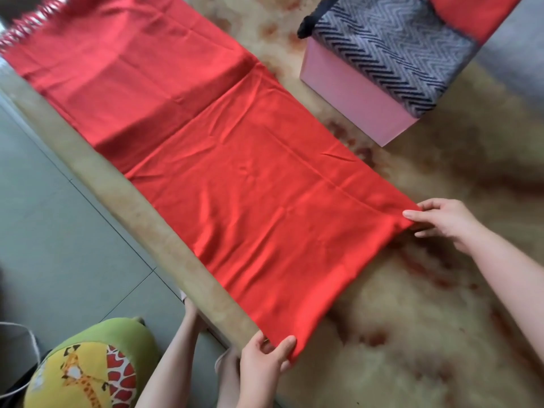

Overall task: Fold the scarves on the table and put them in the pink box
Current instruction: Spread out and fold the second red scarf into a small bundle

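A long red scarf [235, 172] lies flat along the marbled table [426, 319], its fringed end at the far left. My left hand [265, 357] pinches the scarf's near corner at the table edge. My right hand [441, 220] pinches the opposite corner of the same end, thumb on top. The pink box [353, 95] stands at the back right. A grey and black zigzag scarf [391, 51] lies folded on top of it, with a red cloth [471, 16] behind.
The table's front edge [132, 201] runs diagonally from upper left to the bottom middle. Grey floor tiles [59, 231] lie beyond it. A green and yellow giraffe cushion [88, 369] sits at the lower left.
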